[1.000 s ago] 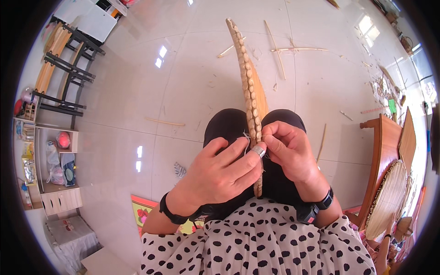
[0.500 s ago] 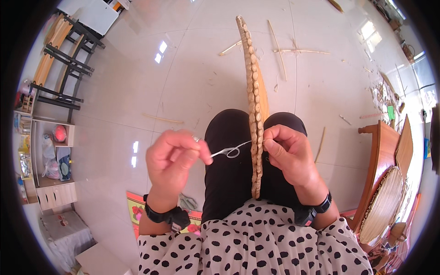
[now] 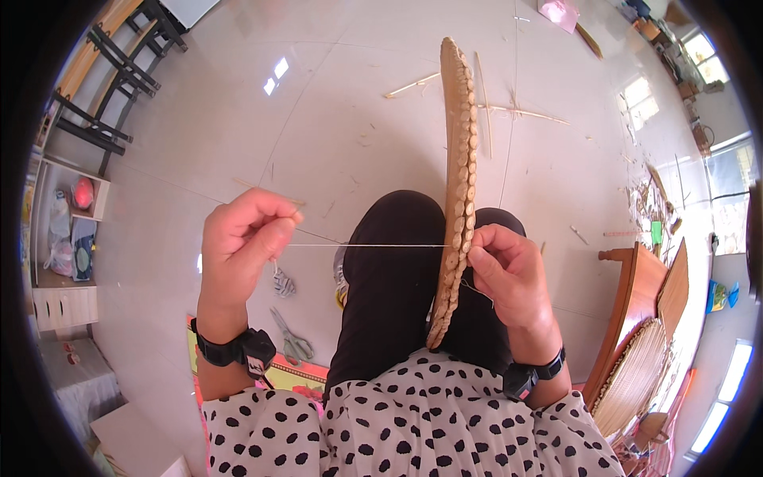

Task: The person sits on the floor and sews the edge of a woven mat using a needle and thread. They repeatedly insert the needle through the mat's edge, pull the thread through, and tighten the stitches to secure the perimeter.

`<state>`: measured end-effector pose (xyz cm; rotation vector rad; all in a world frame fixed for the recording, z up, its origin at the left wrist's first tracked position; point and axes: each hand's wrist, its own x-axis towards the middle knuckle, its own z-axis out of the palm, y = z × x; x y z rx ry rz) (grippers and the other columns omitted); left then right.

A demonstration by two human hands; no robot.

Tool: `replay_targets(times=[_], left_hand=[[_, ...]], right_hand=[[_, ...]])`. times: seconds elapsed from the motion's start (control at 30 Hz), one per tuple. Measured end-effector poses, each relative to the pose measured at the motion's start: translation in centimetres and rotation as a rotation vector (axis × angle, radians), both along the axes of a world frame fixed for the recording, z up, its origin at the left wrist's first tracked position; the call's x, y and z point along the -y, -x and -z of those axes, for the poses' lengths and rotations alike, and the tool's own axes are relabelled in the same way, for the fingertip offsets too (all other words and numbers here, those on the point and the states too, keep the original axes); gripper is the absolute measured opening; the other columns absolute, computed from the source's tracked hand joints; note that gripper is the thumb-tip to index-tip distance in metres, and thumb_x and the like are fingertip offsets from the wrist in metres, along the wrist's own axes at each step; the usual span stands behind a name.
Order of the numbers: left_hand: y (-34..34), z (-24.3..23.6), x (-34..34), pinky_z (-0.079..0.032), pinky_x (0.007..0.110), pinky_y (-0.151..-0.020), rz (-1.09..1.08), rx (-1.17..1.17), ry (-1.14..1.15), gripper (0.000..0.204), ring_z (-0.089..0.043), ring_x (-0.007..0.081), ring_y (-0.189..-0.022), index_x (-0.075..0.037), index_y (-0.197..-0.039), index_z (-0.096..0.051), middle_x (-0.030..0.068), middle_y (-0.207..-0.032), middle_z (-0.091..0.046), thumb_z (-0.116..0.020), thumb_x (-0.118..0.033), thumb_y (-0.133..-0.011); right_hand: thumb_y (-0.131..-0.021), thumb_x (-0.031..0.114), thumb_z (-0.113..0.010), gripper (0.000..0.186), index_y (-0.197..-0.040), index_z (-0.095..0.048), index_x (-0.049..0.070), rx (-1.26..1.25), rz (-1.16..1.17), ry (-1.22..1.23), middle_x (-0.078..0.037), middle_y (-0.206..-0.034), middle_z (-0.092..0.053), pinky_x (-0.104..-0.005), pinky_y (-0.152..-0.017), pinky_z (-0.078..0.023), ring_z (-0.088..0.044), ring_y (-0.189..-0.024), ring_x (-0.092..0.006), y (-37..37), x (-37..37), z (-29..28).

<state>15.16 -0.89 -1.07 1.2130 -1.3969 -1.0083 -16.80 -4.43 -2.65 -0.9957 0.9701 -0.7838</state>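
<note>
A long woven bamboo strip piece (image 3: pixel 459 183) stands on edge over the person's lap, running away from the body between the 2 hands. The right hand (image 3: pixel 509 274) grips its lower part, fingers closed on the edge. The left hand (image 3: pixel 242 238) is well off to the left, pinched shut on a thin thread (image 3: pixel 366 245) — drawn taut and level across to the piece. Scissors (image 3: pixel 290 340) lie on the floor below the left wrist; a pink sheet (image 3: pixel 561 13) lies at the far top — a green packet (image 3: pixel 656 232) lies at right.
</note>
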Motion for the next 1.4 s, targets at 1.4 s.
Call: replay_targets(times=[1.4], left_hand=[[-0.4,-4.0,-0.7,-0.04,0.023,-0.051,-0.256,0.6,0.719,0.008,-0.054,0.0118,-0.054,0.0,-0.094,-0.067,0.0052,-0.072,-0.066,-0.065,0.005,-0.088]], right_hand=[[-0.079,0.006,-0.076,0.023,-0.093,-0.061,-0.003,-0.857,0.271,1.088,-0.009,-0.061,-0.054,-0.0304,-0.045,-0.043,-0.052,-0.047,-0.0213,-1.9,-3.8,-1.7]])
